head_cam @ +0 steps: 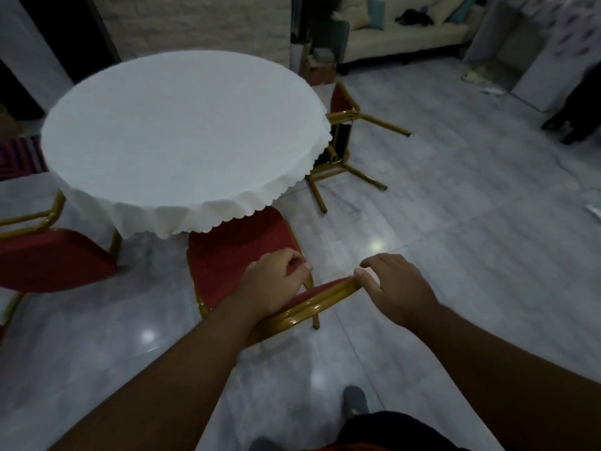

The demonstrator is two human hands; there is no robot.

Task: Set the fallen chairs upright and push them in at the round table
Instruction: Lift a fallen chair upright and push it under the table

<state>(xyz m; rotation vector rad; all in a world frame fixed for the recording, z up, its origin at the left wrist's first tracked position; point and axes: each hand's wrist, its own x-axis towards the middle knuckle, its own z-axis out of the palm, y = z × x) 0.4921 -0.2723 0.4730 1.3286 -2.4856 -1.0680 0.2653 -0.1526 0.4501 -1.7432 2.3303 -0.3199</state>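
Marble floor (455, 239) surrounds white-clothed round table (182, 131).

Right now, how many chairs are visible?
3: one held upright at the table's near edge, one at far left, one fallen right of the table. Others may be hidden.

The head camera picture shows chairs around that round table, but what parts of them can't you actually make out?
- Fallen chair: seat and back mostly behind the tablecloth; only legs and a red patch show.
- Chair at left: cut off by the picture's left edge.
- Chair being held: front of seat under the cloth's overhang; the backrest top is partly covered by the left hand and right hand.
- Table legs: hidden by the cloth.
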